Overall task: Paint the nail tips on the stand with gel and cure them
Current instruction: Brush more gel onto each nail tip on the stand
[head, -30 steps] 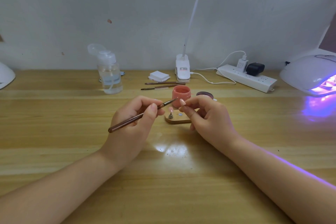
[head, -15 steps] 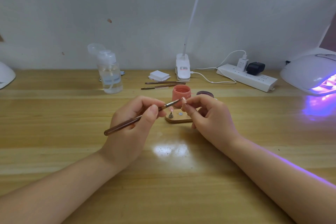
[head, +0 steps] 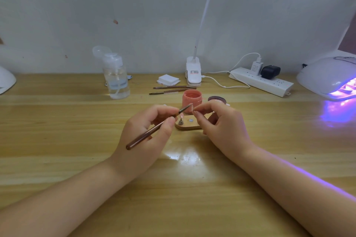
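Table: a pale wooden table top (head: 57,140) with lengthwise grain carries every item; a bright reflection lies on it between the two wrists.
Curing lamp: a white domed nail lamp (head: 327,77) stands at the far right edge, lit violet inside and casting violet light on the wood before it.
Power strip: a long white power strip (head: 269,82) lies by the wall, with a white and a black plug in it.
Bottle: a clear plastic pump bottle (head: 116,79) with its flip cap open stands at the far left of centre.
Left hand: the left hand (head: 142,138) pinches a brown slender gel brush (head: 154,129) between thumb and curled fingers, its bristle end raised toward the right hand.
Right hand: the right hand (head: 221,125) holds a small pink nail tip (head: 190,109) pinched between thumb and forefinger, just above the stand; the brush tip touches it.
Gel pot: an open coral-pink round gel pot (head: 192,99) stands just behind the hands, its dark lid (head: 216,99) beside it.
Stand: a small flat wooden stand (head: 187,126) lies between the hands, bearing one metal peg and one round disc.
Spare brushes: two brown thin brushes (head: 173,89) lie behind the pot.
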Motion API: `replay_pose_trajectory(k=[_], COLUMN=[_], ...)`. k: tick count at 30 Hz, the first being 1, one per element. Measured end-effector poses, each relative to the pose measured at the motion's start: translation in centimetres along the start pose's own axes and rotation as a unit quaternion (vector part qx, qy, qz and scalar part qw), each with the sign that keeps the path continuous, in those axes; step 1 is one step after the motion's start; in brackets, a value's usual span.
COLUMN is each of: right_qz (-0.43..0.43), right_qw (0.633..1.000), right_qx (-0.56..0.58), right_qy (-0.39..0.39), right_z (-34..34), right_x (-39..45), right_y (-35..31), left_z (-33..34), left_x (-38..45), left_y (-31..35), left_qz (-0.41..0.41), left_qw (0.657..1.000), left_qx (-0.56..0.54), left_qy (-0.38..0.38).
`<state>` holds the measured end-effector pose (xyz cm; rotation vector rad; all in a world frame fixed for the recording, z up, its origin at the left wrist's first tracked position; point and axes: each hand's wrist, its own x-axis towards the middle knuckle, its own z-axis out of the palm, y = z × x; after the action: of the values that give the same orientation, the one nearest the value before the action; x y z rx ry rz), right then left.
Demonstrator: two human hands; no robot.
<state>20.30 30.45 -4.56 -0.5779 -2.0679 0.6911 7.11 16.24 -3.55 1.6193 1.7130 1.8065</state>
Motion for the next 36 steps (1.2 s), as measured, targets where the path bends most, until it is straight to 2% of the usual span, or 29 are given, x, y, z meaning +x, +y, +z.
replay_pose_trajectory(k=[6, 11, 17, 25, 31, 36], right_qz=[-0.003, -0.001, 0.011, 0.012, 0.016, 0.018], right_qw=[1.000, 1.000, 1.000, 1.000, 1.000, 1.000], right_qx=[-0.023, -0.015, -0.014, -0.007, -0.003, 0.013], right_qy=[0.009, 0.005, -0.004, -0.001, -0.003, -0.014], right_z=[-0.07, 0.00, 0.03, -0.01, 0.03, 0.17], right_x=[0.02, 0.03, 0.07, 0.14, 0.22, 0.24], right_y=[-0.03, -0.06, 0.06, 0.05, 0.22, 0.30], left_z=[-0.26, -0.15, -0.23, -0.15, -0.40, -0.14], left_x=[-0.11, -0.01, -0.03, 0.08, 0.01, 0.13], left_y=[-0.03, 0.14, -0.17, -0.42, -0.31, -0.44], left_qz=[0.027, 0.026, 0.011, -0.012, 0.007, -0.025], left_qw=[0.998, 0.999, 0.999, 1.000, 1.000, 0.999], left_qx=[0.055, 0.029, 0.028, -0.027, -0.004, -0.037], left_qy=[-0.016, 0.012, -0.014, 0.010, -0.001, 0.014])
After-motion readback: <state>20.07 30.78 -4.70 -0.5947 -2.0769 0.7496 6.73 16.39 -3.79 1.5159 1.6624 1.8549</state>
